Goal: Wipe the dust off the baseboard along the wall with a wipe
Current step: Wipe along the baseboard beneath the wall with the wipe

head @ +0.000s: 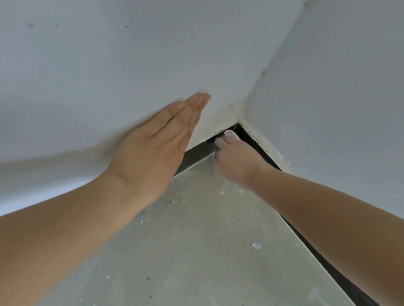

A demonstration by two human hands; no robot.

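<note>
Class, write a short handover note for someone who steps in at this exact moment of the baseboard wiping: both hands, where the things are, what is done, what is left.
Left hand: open, flat against the left wall, bracing; it holds nothing.
Right hand: closed on the white wipe, pressed into the corner where the two runs of dark baseboard meet.
Done: cannot be judged from this view; the baseboard beside the hand shows no obvious dust.
Left: probably the run along the right wall, partly hidden behind the right forearm, and the left run, hidden under the left arm.
The floor carries specks and a small white scrap.
</note>
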